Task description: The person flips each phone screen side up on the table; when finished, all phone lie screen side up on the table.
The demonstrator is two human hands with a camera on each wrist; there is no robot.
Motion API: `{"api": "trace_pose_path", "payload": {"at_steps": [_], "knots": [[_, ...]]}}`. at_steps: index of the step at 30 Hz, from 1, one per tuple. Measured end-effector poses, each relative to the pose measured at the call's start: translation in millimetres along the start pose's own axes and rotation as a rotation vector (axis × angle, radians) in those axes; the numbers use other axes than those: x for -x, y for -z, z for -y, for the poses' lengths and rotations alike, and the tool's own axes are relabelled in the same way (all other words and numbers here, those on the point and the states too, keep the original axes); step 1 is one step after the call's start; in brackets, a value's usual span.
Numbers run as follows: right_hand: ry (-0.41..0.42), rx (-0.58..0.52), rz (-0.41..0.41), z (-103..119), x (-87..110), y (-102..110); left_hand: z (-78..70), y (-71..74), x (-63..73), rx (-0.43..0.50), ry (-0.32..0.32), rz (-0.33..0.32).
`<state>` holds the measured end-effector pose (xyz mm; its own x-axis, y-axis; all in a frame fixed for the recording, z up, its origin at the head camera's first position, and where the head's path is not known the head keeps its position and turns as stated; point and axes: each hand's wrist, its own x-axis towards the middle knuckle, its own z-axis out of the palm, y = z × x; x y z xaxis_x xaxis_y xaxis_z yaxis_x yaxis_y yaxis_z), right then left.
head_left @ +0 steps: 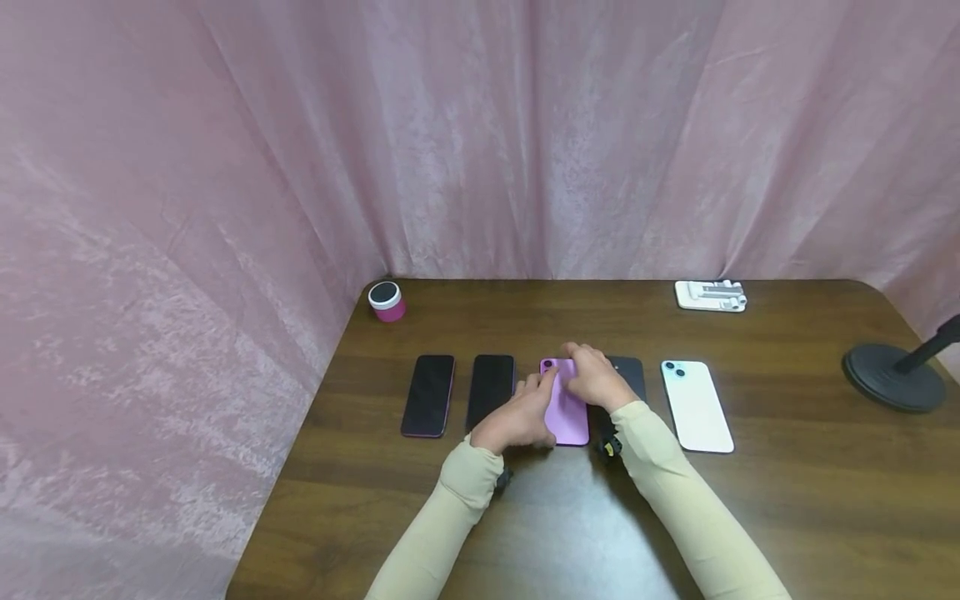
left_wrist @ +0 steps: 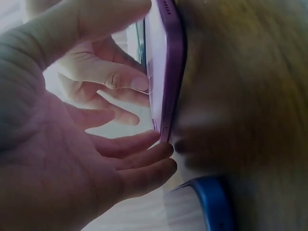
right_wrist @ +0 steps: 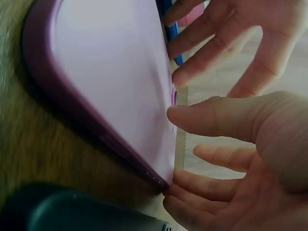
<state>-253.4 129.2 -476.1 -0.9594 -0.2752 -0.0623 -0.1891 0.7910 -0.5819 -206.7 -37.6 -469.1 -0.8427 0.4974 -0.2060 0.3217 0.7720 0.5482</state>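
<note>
A purple smartphone (head_left: 567,423) lies back up on the table, in the middle of a row of phones. My left hand (head_left: 522,415) is at its left side; in the left wrist view the extended fingertips touch the phone's edge, and the thumb reaches over its bottom end. From the right, my right hand (head_left: 597,383) spans the upper right corner, its thumb tip at the phone's edge and its fingers extended past the top edge. Left of it is a black phone (head_left: 491,385), screen up. A dark phone (head_left: 630,372) is partly hidden behind my right hand.
Another black-screened phone (head_left: 427,396) lies at the row's left end, a white phone (head_left: 697,408) at its right end. Farther back stand a pink jar (head_left: 389,310) and a white folded stand (head_left: 710,296). A round black base (head_left: 892,379) is at the right.
</note>
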Motion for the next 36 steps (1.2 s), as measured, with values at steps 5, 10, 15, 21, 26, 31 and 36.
{"api": "trace_pose_path", "payload": {"at_steps": [5,10,15,21,26,31,36], "knots": [[-0.001,0.008,0.011,-2,1.3,1,0.1,-4.1,-0.3,-0.003,0.027,-0.018],[0.013,-0.017,-0.005,-6,1.3,5,-1.1,-7.9,-0.7,-0.032,0.021,-0.027],[0.019,-0.057,-0.027,-12,0.7,4,-1.8,-12.6,-0.2,-0.039,0.02,-0.042],[0.006,-0.124,-0.059,-14,-2.2,2,-2.9,-14.3,0.1,-0.039,0.054,-0.046],[-0.028,-0.183,-0.064,-12,-4.7,2,-4.9,-12.7,-0.1,-0.049,0.071,-0.051],[-0.054,-0.225,-0.064,-12,-7.9,0,-4.2,-11.0,1.2,-0.048,0.071,-0.074],[-0.095,-0.301,-0.047,-13,-6.5,1,-3.2,-11.4,1.7,-0.059,0.039,-0.085]]}}
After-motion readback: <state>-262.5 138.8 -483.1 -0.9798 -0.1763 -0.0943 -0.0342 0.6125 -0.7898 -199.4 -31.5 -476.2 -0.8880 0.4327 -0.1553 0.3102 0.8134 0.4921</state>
